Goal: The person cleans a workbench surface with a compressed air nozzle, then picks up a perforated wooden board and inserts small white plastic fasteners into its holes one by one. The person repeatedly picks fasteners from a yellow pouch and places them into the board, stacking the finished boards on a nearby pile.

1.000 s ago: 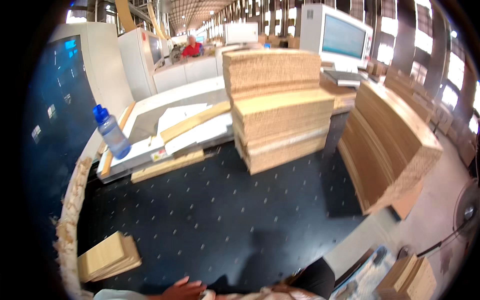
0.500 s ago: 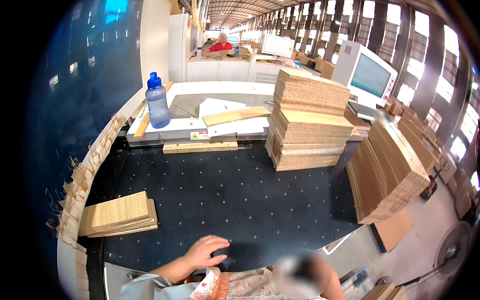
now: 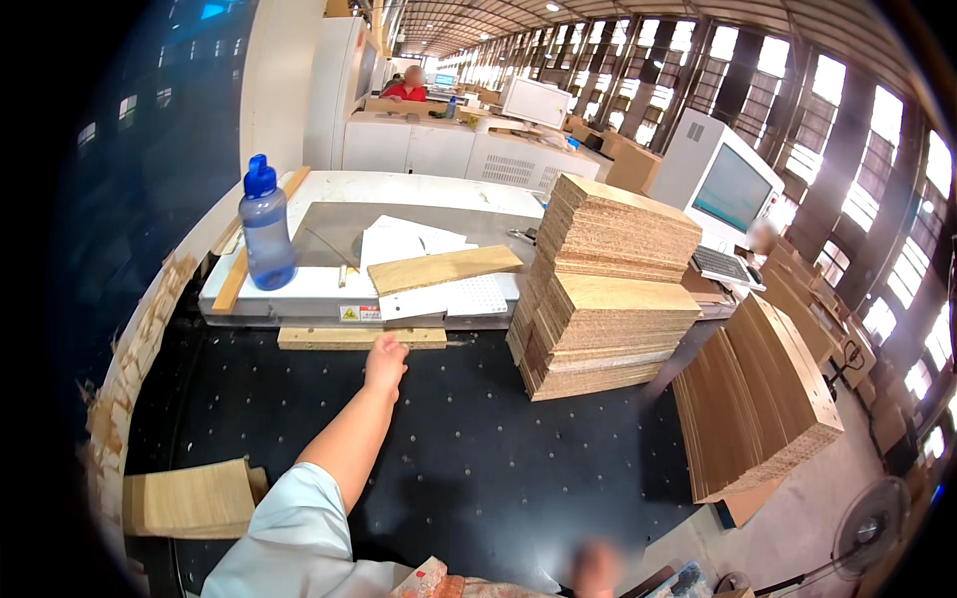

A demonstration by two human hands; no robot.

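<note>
Stretched forward over the black work table, my left hand (image 3: 387, 363) is at the near edge of a narrow wooden strip (image 3: 319, 339). Its fingers are loosely bent and apart, and I see nothing held in them; whether they touch the strip I cannot tell. The strip lies against the front of a pale machine ledge (image 3: 324, 284). My right hand (image 3: 595, 568) is at the lower edge, too blurred to show its fingers. A small stack of wood-grain boards (image 3: 189, 501) sits at the near left, beside my left sleeve.
A tall stack of boards (image 3: 613, 324) stands right of centre, with larger brown panels (image 3: 748, 404) farther right. On the ledge are a blue water bottle (image 3: 266, 234), papers (image 3: 459, 299) and a loose board (image 3: 444, 269). A monitor (image 3: 733, 184) and keyboard (image 3: 723, 265) stand behind.
My left hand has reached forward from the table's near edge to the wooden strip. My right hand has dropped toward the lower edge. The view has shifted.
</note>
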